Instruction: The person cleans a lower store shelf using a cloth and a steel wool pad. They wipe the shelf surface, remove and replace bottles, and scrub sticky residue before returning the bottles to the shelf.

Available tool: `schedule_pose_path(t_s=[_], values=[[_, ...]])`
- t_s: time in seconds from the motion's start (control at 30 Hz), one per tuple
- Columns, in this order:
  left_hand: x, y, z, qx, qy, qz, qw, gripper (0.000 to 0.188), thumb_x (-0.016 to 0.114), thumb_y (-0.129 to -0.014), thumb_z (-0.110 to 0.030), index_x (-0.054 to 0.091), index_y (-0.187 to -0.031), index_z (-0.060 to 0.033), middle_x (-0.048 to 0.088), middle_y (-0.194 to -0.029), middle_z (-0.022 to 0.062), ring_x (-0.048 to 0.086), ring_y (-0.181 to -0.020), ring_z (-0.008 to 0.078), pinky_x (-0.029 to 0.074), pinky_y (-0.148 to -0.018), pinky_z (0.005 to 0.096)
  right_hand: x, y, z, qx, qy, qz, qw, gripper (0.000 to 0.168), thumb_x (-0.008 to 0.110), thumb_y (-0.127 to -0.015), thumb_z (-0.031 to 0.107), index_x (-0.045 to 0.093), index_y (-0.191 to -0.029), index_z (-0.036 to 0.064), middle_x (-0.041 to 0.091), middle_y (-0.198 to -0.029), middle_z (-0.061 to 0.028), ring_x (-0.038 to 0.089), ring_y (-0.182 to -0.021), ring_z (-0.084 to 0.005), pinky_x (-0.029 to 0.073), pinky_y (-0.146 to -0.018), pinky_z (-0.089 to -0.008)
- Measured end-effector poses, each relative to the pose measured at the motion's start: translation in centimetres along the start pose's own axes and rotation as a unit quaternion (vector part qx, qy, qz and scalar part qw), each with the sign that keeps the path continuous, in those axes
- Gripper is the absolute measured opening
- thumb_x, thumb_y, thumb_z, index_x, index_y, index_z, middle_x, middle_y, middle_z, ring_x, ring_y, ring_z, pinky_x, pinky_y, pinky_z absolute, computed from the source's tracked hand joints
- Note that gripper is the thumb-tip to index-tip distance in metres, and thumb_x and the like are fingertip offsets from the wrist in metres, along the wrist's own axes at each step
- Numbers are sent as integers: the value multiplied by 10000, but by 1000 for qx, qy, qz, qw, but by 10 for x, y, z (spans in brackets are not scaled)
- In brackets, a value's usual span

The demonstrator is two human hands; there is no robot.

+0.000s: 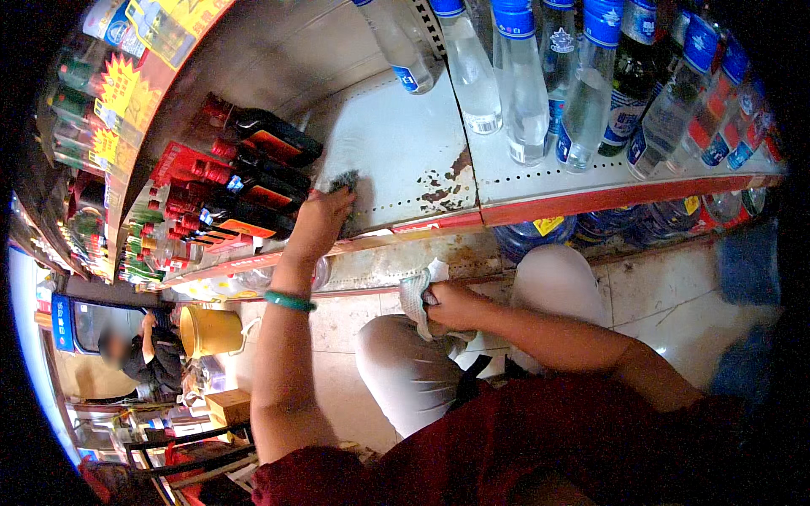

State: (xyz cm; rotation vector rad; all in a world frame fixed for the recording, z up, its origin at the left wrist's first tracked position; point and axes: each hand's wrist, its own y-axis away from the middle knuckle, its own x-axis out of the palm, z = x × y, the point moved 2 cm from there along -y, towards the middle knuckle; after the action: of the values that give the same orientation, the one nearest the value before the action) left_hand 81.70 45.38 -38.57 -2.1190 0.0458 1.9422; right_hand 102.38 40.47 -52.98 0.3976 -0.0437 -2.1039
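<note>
My left hand (326, 212) presses a dark scouring pad (343, 181) onto the white metal shelf (392, 139), close to its front edge. Wet-looking smears cover the shelf around the pad. Rust patches (446, 186) show where the paint is gone, to the right of that hand. A green bangle (290, 301) circles my left wrist. Lower down, in front of the shelf, my right hand (459, 307) grips a bunched pale cloth (414, 300) above my knees. Dark bottles with red caps (272, 142) stand just left of the pad. A single clear bottle (411, 73) is at the back.
Clear bottles with blue caps (525, 101) crowd the right shelf section. Large blue-tinted containers (538, 234) sit beneath it. Along the tiled floor to the left are a yellow bucket (205, 332), a cardboard box (228, 405) and a person in dark clothes (158, 367).
</note>
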Motion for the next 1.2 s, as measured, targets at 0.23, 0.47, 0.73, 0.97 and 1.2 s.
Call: schedule_pose_path(t_s=[0.23,0.47,0.73,0.97,1.2], values=[[-44,42,37,-141,41,-58,988,193,578,-777,-90,634,-954,-35,621,-878,184,602,-825,301,470,-734,341,-1,2,-3,-29,-34,-27,999,332,534,-727,222,555,-902,-59,599,-857,-258,599,-792,-375,468,-732,-419],[-26,48,39,-170,32,43,984,149,572,-744,-78,628,-871,-24,621,-843,156,604,-794,294,471,-707,342,-5,6,8,-30,-41,-28,998,341,558,-738,277,580,-860,-41,611,-820,-237,605,-764,-361,467,-715,-418],[-6,12,16,-65,92,64,992,88,600,-723,-66,620,-800,-28,606,-809,147,591,-783,293,464,-708,347,-6,6,12,-21,-33,-23,999,318,550,-732,242,578,-874,-40,612,-843,-237,602,-782,-366,468,-720,-422],[-9,12,8,-70,134,66,986,95,614,-710,-48,614,-803,-29,608,-799,144,598,-771,291,475,-686,348,-9,3,6,-24,-34,-24,999,306,554,-716,212,575,-883,-45,609,-866,-240,597,-795,-378,467,-733,-428],[2,9,49,-84,5,-19,996,125,591,-703,-28,601,-828,-34,589,-861,158,577,-831,322,464,-724,373,-6,8,10,-37,-28,-16,999,284,544,-718,181,576,-886,-46,608,-864,-242,598,-804,-373,467,-742,-427]])
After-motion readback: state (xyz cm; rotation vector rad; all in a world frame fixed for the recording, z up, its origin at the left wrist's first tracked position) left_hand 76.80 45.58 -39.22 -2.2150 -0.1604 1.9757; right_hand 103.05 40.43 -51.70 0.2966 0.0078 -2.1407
